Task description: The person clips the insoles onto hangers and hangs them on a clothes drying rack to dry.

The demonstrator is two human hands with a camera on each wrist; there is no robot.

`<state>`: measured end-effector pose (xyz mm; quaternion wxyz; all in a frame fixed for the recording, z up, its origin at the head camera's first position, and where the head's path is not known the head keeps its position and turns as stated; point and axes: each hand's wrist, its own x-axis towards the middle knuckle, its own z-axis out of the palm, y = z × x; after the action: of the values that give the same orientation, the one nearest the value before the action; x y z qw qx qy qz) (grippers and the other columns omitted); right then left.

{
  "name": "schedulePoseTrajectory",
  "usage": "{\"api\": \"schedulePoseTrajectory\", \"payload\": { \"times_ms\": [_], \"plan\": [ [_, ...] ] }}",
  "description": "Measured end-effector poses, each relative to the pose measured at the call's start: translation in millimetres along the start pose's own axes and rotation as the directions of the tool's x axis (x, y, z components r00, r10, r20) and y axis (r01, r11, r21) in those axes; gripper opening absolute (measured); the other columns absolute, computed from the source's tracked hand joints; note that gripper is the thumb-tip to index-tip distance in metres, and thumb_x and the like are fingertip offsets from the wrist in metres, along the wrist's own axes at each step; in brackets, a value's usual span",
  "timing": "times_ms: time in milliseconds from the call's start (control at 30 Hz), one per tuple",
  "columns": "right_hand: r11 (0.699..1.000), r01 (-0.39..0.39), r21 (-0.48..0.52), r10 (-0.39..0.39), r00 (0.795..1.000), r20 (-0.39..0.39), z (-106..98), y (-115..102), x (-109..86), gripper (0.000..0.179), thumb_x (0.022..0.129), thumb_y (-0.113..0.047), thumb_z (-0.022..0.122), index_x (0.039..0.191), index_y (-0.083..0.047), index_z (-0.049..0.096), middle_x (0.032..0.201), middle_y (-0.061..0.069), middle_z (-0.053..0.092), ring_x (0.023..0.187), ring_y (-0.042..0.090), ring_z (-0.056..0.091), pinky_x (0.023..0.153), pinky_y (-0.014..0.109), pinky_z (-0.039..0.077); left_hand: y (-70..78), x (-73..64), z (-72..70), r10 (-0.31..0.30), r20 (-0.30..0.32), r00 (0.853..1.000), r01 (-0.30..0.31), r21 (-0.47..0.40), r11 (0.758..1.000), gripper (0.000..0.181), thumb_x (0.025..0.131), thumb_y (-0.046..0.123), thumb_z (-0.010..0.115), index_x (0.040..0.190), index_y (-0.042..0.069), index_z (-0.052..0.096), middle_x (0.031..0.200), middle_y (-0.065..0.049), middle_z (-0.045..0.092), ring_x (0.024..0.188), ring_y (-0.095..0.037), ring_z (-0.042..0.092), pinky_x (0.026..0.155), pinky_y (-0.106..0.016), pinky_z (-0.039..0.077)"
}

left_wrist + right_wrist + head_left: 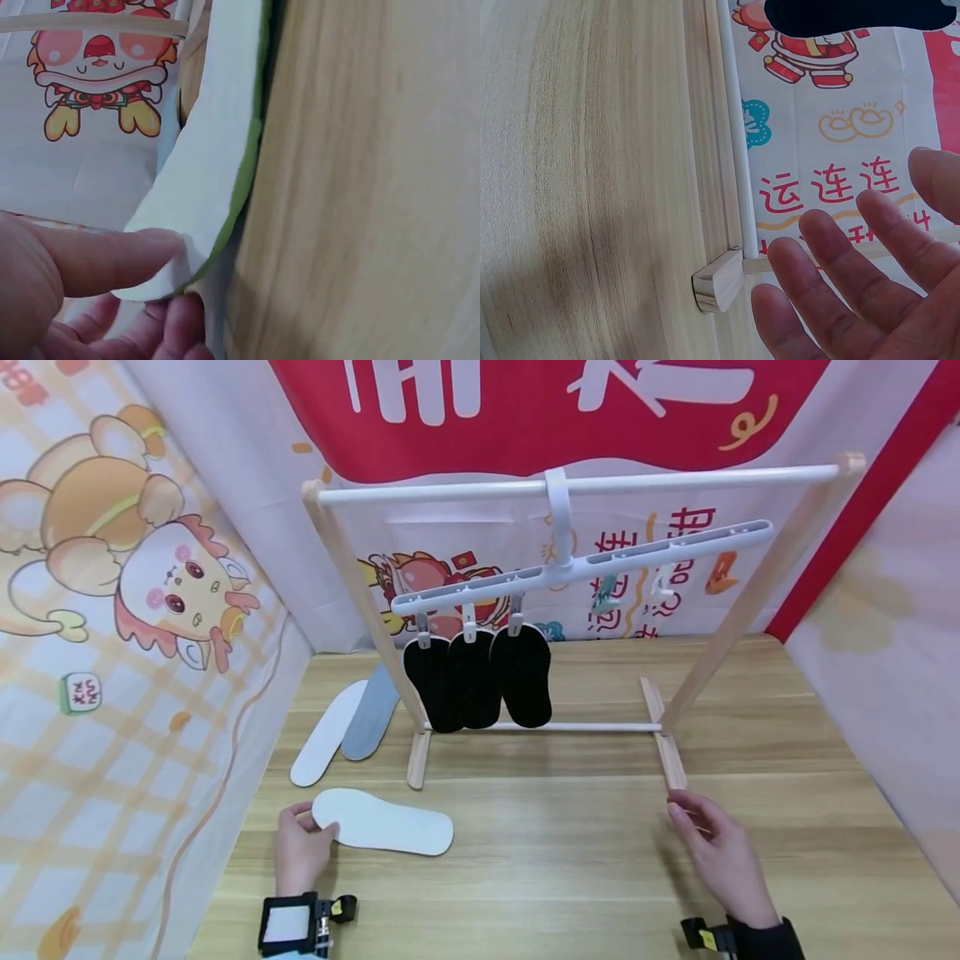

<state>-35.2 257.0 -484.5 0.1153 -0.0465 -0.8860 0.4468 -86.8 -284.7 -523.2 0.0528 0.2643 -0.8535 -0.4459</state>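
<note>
My left hand (303, 847) pinches the rounded end of a white insole (386, 822), thumb on top and fingers beneath. In the left wrist view this insole (202, 150) shows a green edge. My right hand (720, 856) holds nothing; its fingers (829, 244) are spread loosely near the right foot (663, 735) of a wooden rack. From the rack's white top bar (465, 491) hangs a tilted white hanger (510, 581). Three black insoles (525, 677) hang from clips on its left half.
A white insole (326, 735) and a grey insole (372, 714) lie side by side on the wooden table (540, 877), left of the rack. Small clips (663, 581) hang under the hanger's right half. Printed cloth walls (112, 735) surround the table.
</note>
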Motion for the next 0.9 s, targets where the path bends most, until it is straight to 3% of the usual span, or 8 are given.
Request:
{"api": "schedulePoseTrajectory", "payload": {
  "times_ms": [200,333,500,633,900],
  "plan": [
    [1.0,0.0,0.006,0.0,1.0,-0.004,-1,1,-0.1,0.032,0.101,-0.024,0.06,0.126,-0.005,0.064,0.114,0.015,0.069,0.096,-0.011,0.055,0.076,0.006,0.045,13.7,-7.4,3.4,0.087,-0.01,0.996,-0.087,-0.162,0.983,0.057,0.087,-0.002,0.072,0.135,-0.002,0.042,0.11,-0.025,0.062,0.087,-0.021,0.064,0.063,-0.019,0.051],
    [1.0,-0.001,0.007,0.001,1.0,-0.005,0,1,-0.2,0.032,0.101,-0.024,0.06,0.125,-0.004,0.065,0.114,0.015,0.069,0.095,-0.009,0.056,0.076,0.007,0.045,31.8,-16.3,6.1,0.112,0.007,0.994,-0.106,-0.284,0.953,0.052,0.087,0.001,0.074,0.133,0.002,0.049,0.114,-0.019,0.061,0.08,-0.01,0.065,0.066,-0.02,0.054],
    [1.0,-0.025,-0.01,0.025,1.0,0.016,0,0,0.2,0.035,0.101,-0.028,0.059,0.127,-0.005,0.063,0.115,0.014,0.069,0.098,0.004,0.061,0.075,0.009,0.047,53.6,-30.5,10.3,0.182,0.037,0.983,-0.152,-0.404,0.902,0.042,0.087,0.002,0.076,0.125,0.001,0.06,0.114,-0.016,0.061,0.082,-0.011,0.066,0.071,-0.021,0.055],
    [1.0,-0.023,-0.011,0.024,0.999,0.032,1,-1,0.1,0.036,0.102,-0.029,0.058,0.128,-0.005,0.063,0.117,0.014,0.069,0.1,0.013,0.063,0.076,0.009,0.047,67.0,-40.3,14.1,0.278,0.037,0.96,-0.234,-0.437,0.868,0.035,0.087,0.003,0.076,0.119,-0.001,0.063,0.109,-0.016,0.066,0.09,-0.015,0.066,0.075,-0.02,0.054],
    [1.0,0.014,0.027,-0.015,0.999,0.031,6,-4,-0.7,0.031,0.101,-0.025,0.059,0.125,-0.005,0.065,0.116,0.012,0.069,0.097,-0.004,0.059,0.078,0.008,0.046,94.1,-58.0,17.7,0.428,0.085,0.9,-0.347,-0.456,0.82,0.031,0.088,0.011,0.076,0.114,-0.002,0.065,0.107,-0.015,0.069,0.096,-0.02,0.066,0.081,-0.024,0.055]
  ]
}}
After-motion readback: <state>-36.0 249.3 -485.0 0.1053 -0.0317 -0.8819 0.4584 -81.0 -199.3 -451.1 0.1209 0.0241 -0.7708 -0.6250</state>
